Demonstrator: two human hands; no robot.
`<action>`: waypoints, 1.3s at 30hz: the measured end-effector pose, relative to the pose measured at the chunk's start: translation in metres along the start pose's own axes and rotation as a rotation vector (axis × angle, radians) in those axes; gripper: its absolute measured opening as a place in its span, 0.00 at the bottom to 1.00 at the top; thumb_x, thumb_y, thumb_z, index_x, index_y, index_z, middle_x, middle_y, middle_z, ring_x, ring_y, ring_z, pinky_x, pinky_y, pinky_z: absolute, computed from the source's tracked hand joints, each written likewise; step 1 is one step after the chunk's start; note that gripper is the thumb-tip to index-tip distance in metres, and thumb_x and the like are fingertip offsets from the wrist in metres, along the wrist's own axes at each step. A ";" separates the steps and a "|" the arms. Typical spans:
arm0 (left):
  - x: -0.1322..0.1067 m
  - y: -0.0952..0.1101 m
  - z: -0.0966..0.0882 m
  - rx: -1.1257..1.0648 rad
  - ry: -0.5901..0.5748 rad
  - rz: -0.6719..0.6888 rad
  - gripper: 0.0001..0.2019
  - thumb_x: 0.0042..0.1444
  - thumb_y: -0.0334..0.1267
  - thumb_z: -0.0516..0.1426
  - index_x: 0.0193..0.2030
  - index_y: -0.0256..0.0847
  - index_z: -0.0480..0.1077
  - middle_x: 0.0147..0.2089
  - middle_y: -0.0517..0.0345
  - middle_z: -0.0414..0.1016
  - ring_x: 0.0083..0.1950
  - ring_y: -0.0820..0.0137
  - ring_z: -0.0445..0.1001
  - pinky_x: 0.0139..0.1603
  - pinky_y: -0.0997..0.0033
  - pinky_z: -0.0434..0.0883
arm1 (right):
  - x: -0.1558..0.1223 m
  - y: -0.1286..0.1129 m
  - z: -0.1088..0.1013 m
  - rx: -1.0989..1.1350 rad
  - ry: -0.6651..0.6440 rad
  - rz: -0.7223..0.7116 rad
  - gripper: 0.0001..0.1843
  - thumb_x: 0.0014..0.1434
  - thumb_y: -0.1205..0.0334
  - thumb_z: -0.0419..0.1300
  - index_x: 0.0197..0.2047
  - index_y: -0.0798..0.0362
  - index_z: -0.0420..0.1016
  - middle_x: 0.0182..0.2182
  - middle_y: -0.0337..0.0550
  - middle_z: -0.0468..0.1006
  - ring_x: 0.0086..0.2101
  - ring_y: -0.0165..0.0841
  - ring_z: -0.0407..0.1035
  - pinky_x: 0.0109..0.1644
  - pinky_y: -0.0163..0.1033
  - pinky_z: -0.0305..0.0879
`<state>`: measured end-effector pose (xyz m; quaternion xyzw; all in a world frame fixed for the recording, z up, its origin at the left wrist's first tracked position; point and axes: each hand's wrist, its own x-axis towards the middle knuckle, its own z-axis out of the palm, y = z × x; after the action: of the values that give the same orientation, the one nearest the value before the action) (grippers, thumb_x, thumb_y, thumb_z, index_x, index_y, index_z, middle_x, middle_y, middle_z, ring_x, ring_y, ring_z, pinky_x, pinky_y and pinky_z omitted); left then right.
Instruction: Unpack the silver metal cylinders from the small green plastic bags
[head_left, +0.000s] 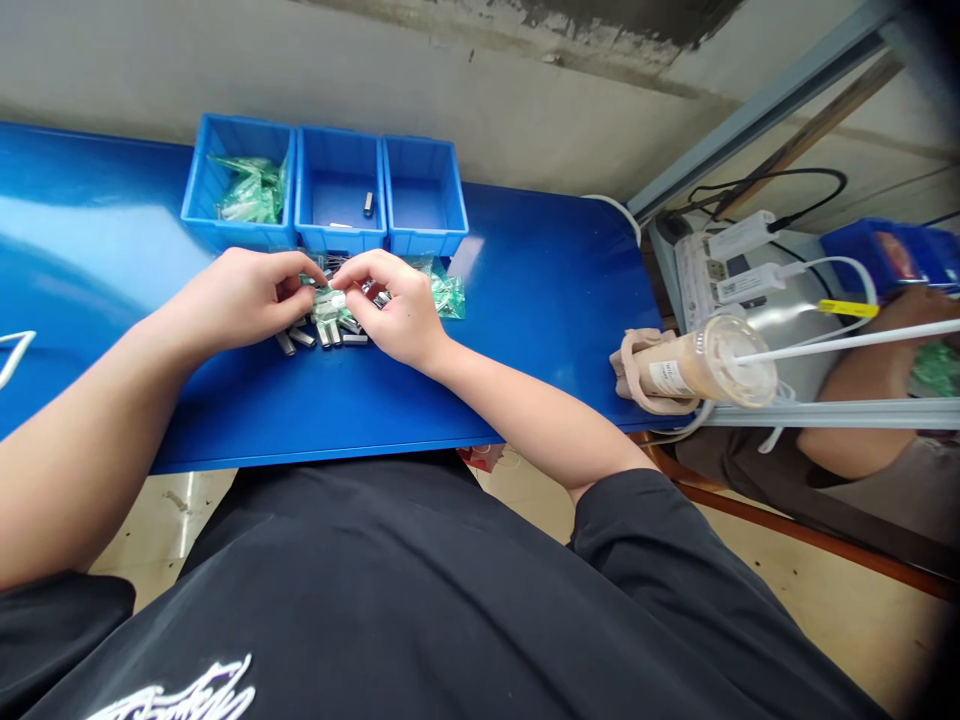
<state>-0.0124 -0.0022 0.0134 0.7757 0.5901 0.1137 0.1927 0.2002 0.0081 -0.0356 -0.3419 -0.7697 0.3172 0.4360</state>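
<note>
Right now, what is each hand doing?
Left hand: closed, pinching a small green plastic bag.
Right hand: closed, pinching the same bag.

The small clear-green bag [330, 300] is pinched between the fingertips of the left hand [240, 297] and the right hand [399, 308]. The short grey metal pieces [304, 338] lie flat in a loose cluster directly beneath it, several side by side.

3 blue bins [341, 238] block far side; parts pile [304, 338] clutters centre; cup [705, 368] at right edge; bare tabletop [540, 300] between.
</note>
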 end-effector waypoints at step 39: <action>0.000 -0.006 0.001 -0.009 0.142 0.143 0.27 0.57 0.52 0.49 0.51 0.42 0.82 0.35 0.60 0.80 0.33 0.74 0.73 0.41 0.74 0.65 | -0.001 0.003 0.002 -0.010 -0.005 -0.025 0.14 0.71 0.69 0.52 0.46 0.58 0.80 0.46 0.45 0.83 0.46 0.27 0.75 0.48 0.34 0.76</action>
<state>-0.0169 -0.0007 0.0095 0.8049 0.5450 0.1843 0.1452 0.1993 0.0084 -0.0388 -0.3335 -0.7766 0.3088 0.4363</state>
